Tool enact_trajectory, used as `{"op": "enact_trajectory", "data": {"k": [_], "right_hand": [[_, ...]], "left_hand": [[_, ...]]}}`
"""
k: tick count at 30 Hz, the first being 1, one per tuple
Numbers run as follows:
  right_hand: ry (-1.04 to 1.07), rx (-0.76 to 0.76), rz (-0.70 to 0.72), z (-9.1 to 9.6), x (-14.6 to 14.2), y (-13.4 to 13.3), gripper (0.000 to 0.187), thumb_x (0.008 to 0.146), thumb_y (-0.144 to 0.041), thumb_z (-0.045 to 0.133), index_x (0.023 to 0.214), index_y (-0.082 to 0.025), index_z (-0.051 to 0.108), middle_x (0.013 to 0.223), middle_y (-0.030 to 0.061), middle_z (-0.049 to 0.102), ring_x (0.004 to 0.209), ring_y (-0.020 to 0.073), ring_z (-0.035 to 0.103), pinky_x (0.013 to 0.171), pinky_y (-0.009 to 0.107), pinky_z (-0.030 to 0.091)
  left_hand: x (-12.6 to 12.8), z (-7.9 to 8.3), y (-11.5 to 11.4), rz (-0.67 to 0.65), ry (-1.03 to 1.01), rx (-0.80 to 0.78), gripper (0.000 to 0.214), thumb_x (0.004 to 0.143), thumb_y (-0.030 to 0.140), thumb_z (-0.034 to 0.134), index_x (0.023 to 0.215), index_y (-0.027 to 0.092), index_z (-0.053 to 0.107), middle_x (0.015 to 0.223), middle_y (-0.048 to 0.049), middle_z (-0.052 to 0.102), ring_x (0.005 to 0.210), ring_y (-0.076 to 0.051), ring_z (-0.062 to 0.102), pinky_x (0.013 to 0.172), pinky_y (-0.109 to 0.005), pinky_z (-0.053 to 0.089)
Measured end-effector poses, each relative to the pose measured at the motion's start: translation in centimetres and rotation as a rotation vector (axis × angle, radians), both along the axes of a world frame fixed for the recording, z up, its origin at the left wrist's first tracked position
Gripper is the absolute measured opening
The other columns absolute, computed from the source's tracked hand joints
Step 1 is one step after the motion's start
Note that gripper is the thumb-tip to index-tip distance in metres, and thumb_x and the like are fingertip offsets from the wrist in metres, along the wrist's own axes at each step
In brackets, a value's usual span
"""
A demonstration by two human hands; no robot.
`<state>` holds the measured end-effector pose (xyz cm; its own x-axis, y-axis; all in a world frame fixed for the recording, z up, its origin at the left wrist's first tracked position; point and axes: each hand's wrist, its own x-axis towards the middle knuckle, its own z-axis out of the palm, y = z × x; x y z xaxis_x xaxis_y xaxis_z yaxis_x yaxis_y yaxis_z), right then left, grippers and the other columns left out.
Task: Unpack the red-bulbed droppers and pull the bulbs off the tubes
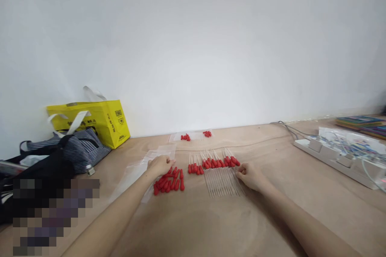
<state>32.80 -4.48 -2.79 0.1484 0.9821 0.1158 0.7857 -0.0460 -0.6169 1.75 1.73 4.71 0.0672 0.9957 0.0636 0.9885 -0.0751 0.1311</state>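
Note:
My left hand is at the upper left edge of a pile of red rubber bulbs. Its fingers are curled together, and whatever they hold is hidden. To the right, my right hand has its thumb and fingertips closed at the right end of a row of clear thin tubes; I cannot make out what is between them. Just above that row lie several droppers, clear tubes fitted with red bulbs that point toward me.
Clear plastic bags lie beneath and beside my left arm. Another bag with red bulbs rests by the wall. A yellow bag and striped bag stand left; a power strip with cables lies right.

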Motion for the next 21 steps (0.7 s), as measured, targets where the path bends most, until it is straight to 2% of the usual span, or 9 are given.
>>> {"op": "enact_trajectory", "data": {"k": [5, 8, 11, 16, 21], "right_hand": [[-0.033, 0.024, -0.033, -0.3, -0.6, 0.1, 0.014, 0.069, -0.028, 0.052, 0.070, -0.018, 0.063, 0.067, 0.0042, 0.064, 0.065, 0.0179, 0.059, 0.054, 0.024, 0.035], [-0.063, 0.067, -0.047, -0.3, -0.7, -0.1, 0.015, 0.070, -0.027, 0.052, 0.073, -0.019, 0.064, 0.070, 0.0043, 0.065, 0.067, 0.0184, 0.059, 0.055, 0.025, 0.034], [-0.062, 0.087, -0.029, -0.2, -0.6, -0.3, 0.017, 0.073, -0.024, 0.048, 0.077, -0.020, 0.064, 0.072, 0.0045, 0.066, 0.068, 0.0182, 0.059, 0.055, 0.024, 0.034], [-0.077, 0.056, -0.028, 0.0, -0.4, -0.2, 0.020, 0.074, -0.022, 0.046, 0.081, -0.020, 0.065, 0.076, 0.0052, 0.066, 0.074, 0.0199, 0.059, 0.058, 0.026, 0.034], [-0.071, 0.027, -0.057, 0.3, -0.4, -0.5, 0.017, 0.073, -0.026, 0.048, 0.074, -0.021, 0.064, 0.074, 0.0039, 0.066, 0.072, 0.0196, 0.059, 0.058, 0.026, 0.033]], "left_hand": [[3.1, 0.1, -1.1, -0.112, -0.014, 0.099, 0.024, 0.075, 0.041, 0.046, 0.070, 0.022, 0.060, 0.090, -0.0031, 0.065, 0.094, -0.024, 0.055, 0.079, -0.037, 0.035], [5.4, -0.3, -1.7, -0.162, -0.019, 0.079, 0.029, 0.071, 0.049, 0.048, 0.066, 0.023, 0.059, 0.083, -0.0010, 0.066, 0.088, -0.023, 0.057, 0.080, -0.036, 0.035], [7.0, -0.6, -1.9, -0.153, 0.000, 0.036, 0.035, 0.069, 0.052, 0.049, 0.058, 0.020, 0.058, 0.073, -0.0039, 0.066, 0.082, -0.025, 0.059, 0.079, -0.038, 0.036], [7.9, -0.5, -1.6, -0.108, 0.034, -0.004, 0.032, 0.067, 0.046, 0.052, 0.052, 0.018, 0.055, 0.068, -0.0083, 0.065, 0.080, -0.028, 0.059, 0.076, -0.039, 0.037], [7.4, -0.3, -1.6, -0.093, 0.020, 0.036, 0.027, 0.073, 0.035, 0.044, 0.055, 0.018, 0.056, 0.064, -0.0074, 0.064, 0.074, -0.026, 0.060, 0.073, -0.039, 0.037]]}}
